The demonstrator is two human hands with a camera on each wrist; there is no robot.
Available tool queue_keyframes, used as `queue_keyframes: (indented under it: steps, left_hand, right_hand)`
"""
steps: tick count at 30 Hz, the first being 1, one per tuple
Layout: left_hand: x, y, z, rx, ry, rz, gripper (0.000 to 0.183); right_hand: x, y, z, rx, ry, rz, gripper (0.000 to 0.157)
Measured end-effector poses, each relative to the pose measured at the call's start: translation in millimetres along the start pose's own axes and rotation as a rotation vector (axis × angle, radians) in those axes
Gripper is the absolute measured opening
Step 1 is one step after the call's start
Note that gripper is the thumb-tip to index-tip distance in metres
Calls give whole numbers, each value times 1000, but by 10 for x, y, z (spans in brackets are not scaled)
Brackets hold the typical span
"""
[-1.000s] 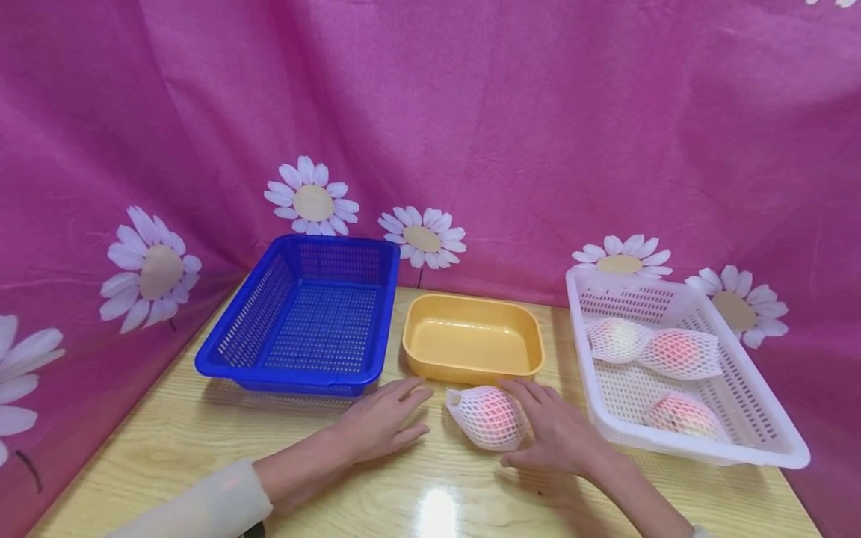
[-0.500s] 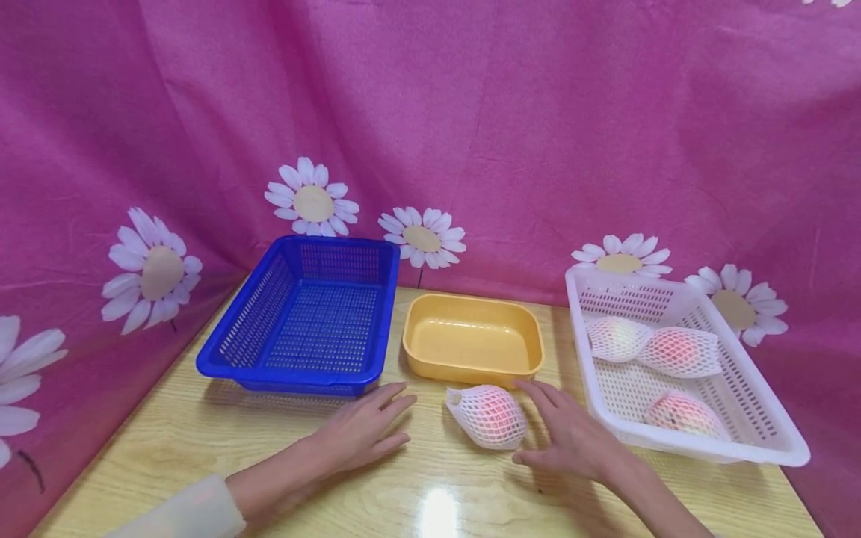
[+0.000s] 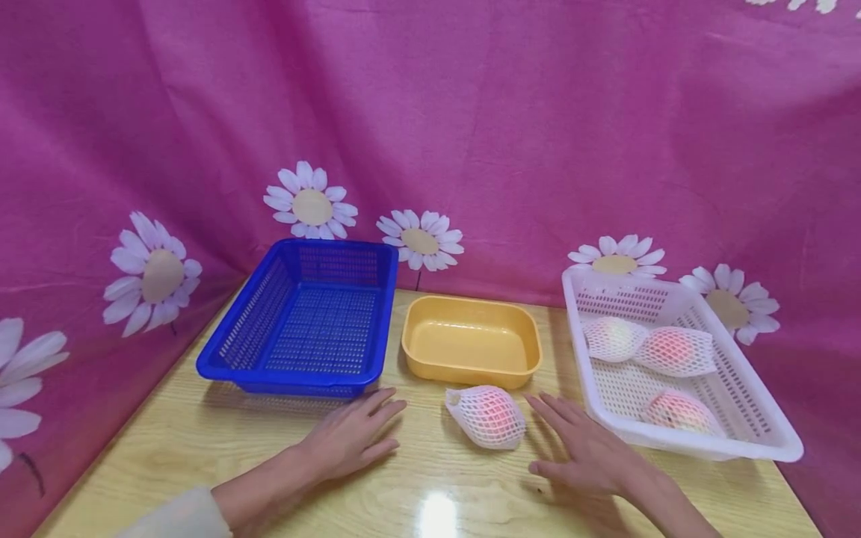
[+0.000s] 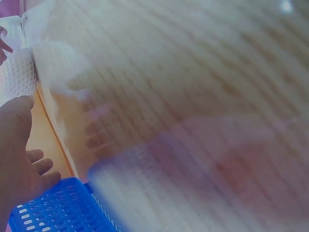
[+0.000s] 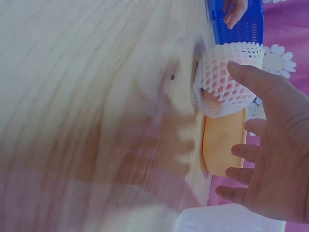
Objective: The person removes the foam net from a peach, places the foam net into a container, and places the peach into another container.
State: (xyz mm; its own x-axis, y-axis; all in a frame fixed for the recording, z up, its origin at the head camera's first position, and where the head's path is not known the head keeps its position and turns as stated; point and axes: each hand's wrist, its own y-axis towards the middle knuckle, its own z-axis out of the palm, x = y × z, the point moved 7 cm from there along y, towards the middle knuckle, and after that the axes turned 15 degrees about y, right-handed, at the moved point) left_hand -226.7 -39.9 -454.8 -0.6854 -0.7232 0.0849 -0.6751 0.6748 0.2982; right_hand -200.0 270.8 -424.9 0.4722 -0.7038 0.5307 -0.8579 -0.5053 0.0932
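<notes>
Your left hand [image 3: 348, 438] and right hand [image 3: 588, 453], outstretched and empty, flank one netted fruit [image 3: 491, 420]; one white basket [image 3: 699, 442] holds three more fruits [image 3: 675, 351].

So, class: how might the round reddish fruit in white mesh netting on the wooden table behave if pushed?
The fruit would probably rock or roll, being rounded, though the bunched netting end may check it. The open mesh looks soft, so it might squash slightly under pressure.

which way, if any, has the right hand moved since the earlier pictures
Yes: against the yellow tray in the head view, the right hand has moved rightward and slightly back, away from the netted fruit.
</notes>
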Motion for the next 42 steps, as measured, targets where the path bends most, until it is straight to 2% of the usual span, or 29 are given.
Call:
queue_keyframes:
  steps: [4,14,22,33,42]
  left_hand:
    - [4,-30,4,-18,18,3,55]
    - [-11,-42,-18,19,8,6,54]
    - [-15,9,7,53,-25,-6,54]
    - [-143,142,10,4,-9,75,53]
    - [-238,315,-46,-44,-8,121,54]
  right_hand:
    - [-40,-31,-7,2,-7,9,90]
    - [-85,-80,-6,-26,-7,16,89]
    - [-7,31,15,10,90,37,91]
    - [95,219,76,39,149,8,96]
    - [204,361,78,4,125,-63,96]
